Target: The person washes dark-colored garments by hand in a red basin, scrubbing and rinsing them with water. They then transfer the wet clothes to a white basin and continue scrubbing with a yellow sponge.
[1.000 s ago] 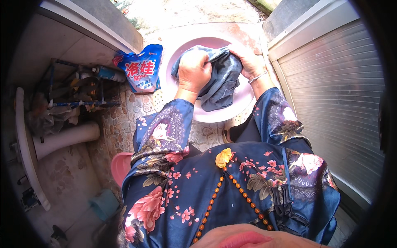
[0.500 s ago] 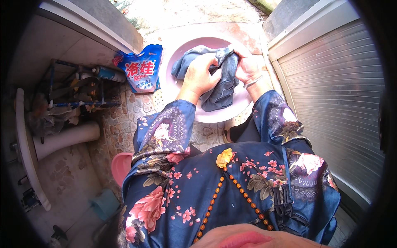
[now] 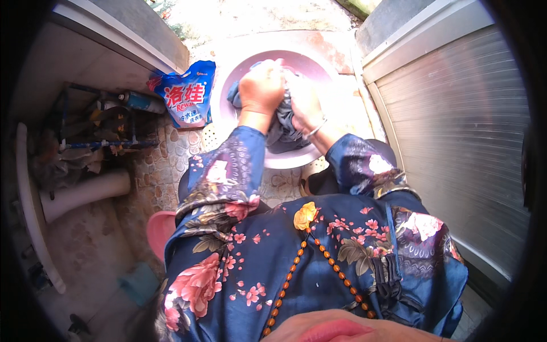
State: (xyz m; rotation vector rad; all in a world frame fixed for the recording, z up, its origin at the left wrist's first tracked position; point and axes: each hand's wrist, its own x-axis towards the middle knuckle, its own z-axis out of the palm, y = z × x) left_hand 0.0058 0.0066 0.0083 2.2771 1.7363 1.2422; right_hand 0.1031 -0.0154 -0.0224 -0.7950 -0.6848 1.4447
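A dark blue-grey garment [image 3: 286, 138] is bunched up inside a wide pale pink basin [image 3: 232, 68]. My left hand [image 3: 262, 88] is closed in a fist on the upper part of the cloth. Right beside it, my right hand [image 3: 306, 108], with a bracelet at the wrist, grips the same cloth from the right side. Both hands are close together over the middle of the basin. The fingertips of my right hand are partly hidden by the cloth and by the glare.
A blue bag of washing powder [image 3: 191, 97] stands left of the basin. Further left is a low rack [image 3: 108, 139] with bottles and bags. A pink tub [image 3: 161, 232] is near my left side, a teal container [image 3: 139, 284] below it. A ribbed metal door [image 3: 456, 131] stands at the right.
My hands have come together from a spread hold on the cloth. The right hand moved left and down, the left slightly left and up, and the garment is bunched more tightly.
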